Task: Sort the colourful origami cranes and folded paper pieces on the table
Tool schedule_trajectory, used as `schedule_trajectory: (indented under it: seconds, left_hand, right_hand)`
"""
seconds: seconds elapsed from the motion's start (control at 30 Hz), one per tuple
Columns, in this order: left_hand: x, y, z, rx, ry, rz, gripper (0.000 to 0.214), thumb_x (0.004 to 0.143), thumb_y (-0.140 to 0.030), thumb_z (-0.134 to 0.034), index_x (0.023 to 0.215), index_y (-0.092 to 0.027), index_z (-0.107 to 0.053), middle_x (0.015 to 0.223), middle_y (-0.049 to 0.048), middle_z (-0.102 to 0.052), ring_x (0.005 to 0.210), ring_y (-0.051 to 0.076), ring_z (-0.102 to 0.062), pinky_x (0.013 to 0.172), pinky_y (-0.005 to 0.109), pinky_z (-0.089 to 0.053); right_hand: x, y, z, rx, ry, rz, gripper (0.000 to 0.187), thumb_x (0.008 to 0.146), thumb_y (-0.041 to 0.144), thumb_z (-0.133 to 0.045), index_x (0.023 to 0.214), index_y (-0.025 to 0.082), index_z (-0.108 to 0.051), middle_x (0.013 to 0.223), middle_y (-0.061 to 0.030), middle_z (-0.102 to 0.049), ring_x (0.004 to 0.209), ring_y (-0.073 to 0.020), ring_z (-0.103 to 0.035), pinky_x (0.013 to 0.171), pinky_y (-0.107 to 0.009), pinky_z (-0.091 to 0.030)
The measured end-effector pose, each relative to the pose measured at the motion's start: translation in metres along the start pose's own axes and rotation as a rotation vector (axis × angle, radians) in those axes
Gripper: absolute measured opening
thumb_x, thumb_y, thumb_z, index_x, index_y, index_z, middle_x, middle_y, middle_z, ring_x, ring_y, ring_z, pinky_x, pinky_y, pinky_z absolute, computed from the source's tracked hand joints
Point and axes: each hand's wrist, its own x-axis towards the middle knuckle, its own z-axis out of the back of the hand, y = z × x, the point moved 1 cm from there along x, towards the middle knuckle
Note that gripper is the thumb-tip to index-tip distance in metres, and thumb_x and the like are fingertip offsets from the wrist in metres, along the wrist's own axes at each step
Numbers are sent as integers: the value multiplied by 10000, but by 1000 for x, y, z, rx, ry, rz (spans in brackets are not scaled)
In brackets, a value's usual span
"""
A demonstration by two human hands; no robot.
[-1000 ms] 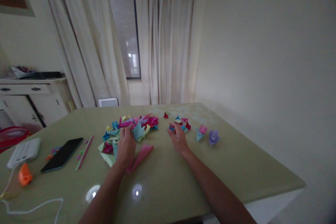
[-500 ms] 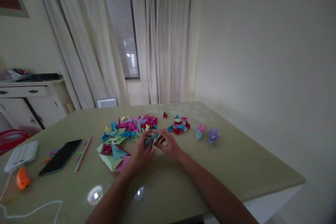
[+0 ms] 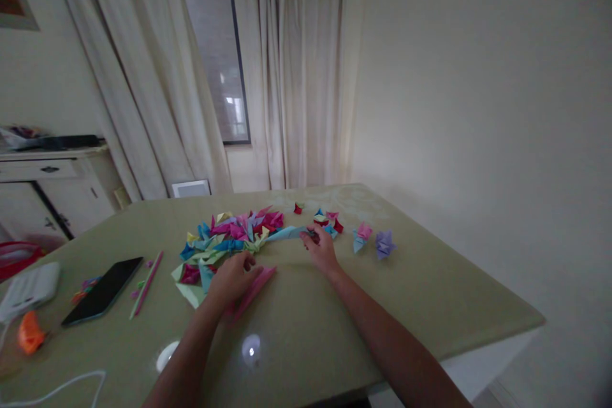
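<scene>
My right hand [image 3: 321, 250] pinches the end of a light blue folded paper piece [image 3: 288, 233], which stretches left toward the pile of folded papers [image 3: 239, 227]. Below and left of it, my left hand [image 3: 234, 282] holds nothing that shows, its fingers loosely bent and apart. Beside and partly under the left hand lies a pink folded paper [image 3: 257, 291]. Pale green paper [image 3: 190, 294] sits on the pile's near edge, left of the left hand. A small cluster of red, blue and pink folded pieces [image 3: 335, 222] is just beyond my right hand.
To the right stand a pink-and-blue folded piece [image 3: 362, 237] and a purple one [image 3: 384, 245]. On the left are a black tablet or phone [image 3: 102, 292], pink and green sticks [image 3: 147, 287], a white device [image 3: 29, 290], an orange object [image 3: 31, 333] and a white cable [image 3: 57, 390].
My hands have come apart. The right moved up and right with the light blue piece, now stretched out; the left let go and moved down left beside the pink paper. The view shifted slightly.
</scene>
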Motion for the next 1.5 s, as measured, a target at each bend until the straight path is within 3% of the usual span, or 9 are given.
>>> schedule_trajectory:
  seconds: [0.13, 0.37, 0.5, 0.7, 0.9, 1.07, 1.23, 1.4, 1.5]
  left_hand:
    - [-5, -3, -10, 56, 166, -21, 145, 846, -291, -598, 909, -196, -688, 901, 80, -761, 852, 254, -701, 715, 320, -458]
    - [-7, -17, -19, -188, 223, -84, 413, 750, -317, -690, 1133, -173, -634, 983, 75, -746, 894, 241, -691, 776, 319, -501]
    - [-8, -13, -11, -65, 248, -41, 341, 648, -325, -764, 944, -171, -690, 989, 89, -721, 943, 280, -662, 802, 344, -487]
    - [-11, -18, -13, -139, 369, -74, 144, 740, -309, -658, 815, -189, -635, 808, 17, -649, 768, 207, -599, 650, 287, -407]
    - [-6, -29, -23, -306, 136, -168, 171, 895, -377, -525, 869, -212, -565, 782, -2, -619, 740, 184, -565, 671, 293, -444]
    - [2, -30, -22, -504, -31, -175, 275, 962, -435, -471, 1021, -207, -613, 976, 72, -710, 942, 238, -666, 902, 398, -547]
    - [5, -24, -23, -633, -228, -107, 459, 883, -462, -615, 1240, -176, -579, 1320, 147, -652, 1147, 271, -689, 985, 430, -566]
    - [6, -21, -27, -833, -56, 76, 733, 887, -439, -606, 1515, -168, -342, 1096, 120, -780, 857, 257, -772, 748, 396, -619]
    - [8, -21, -30, -792, -52, 30, 654, 904, -536, -563, 1420, -140, -496, 1083, 124, -794, 940, 285, -769, 836, 425, -612]
  right_hand:
    - [1, -3, -1, 128, 28, -99, 336, 820, 525, -731, 868, 202, -653, 700, -14, -667, 607, -172, -637, 583, -282, -531]
    - [2, -3, -1, 208, -7, -160, 291, 740, 469, -765, 827, 207, -671, 732, -15, -680, 679, -181, -645, 592, -272, -527]
    - [2, -5, 1, 235, -21, -186, 255, 760, 453, -721, 813, 212, -660, 735, -17, -668, 683, -178, -643, 588, -264, -515]
    - [2, -13, 1, 299, -63, -222, 255, 735, 449, -686, 814, 218, -613, 734, 2, -634, 610, -147, -608, 552, -243, -482]
    - [3, -14, 1, 307, -58, -221, 250, 734, 450, -689, 784, 219, -608, 684, 8, -620, 577, -145, -585, 546, -251, -481]
    - [1, -10, 0, 277, -25, -195, 202, 751, 405, -694, 765, 214, -630, 668, 8, -629, 599, -150, -596, 562, -252, -489]
    - [1, -8, -3, 238, 27, -159, 180, 719, 373, -720, 765, 210, -658, 664, 11, -636, 609, -154, -595, 570, -259, -494]
    - [0, -8, -5, 206, 71, -131, 150, 713, 342, -717, 744, 209, -656, 662, 17, -628, 605, -152, -590, 588, -264, -486]
    - [-3, -8, -7, 142, 121, -89, 120, 730, 317, -716, 753, 205, -681, 704, 6, -658, 632, -154, -603, 606, -260, -482]
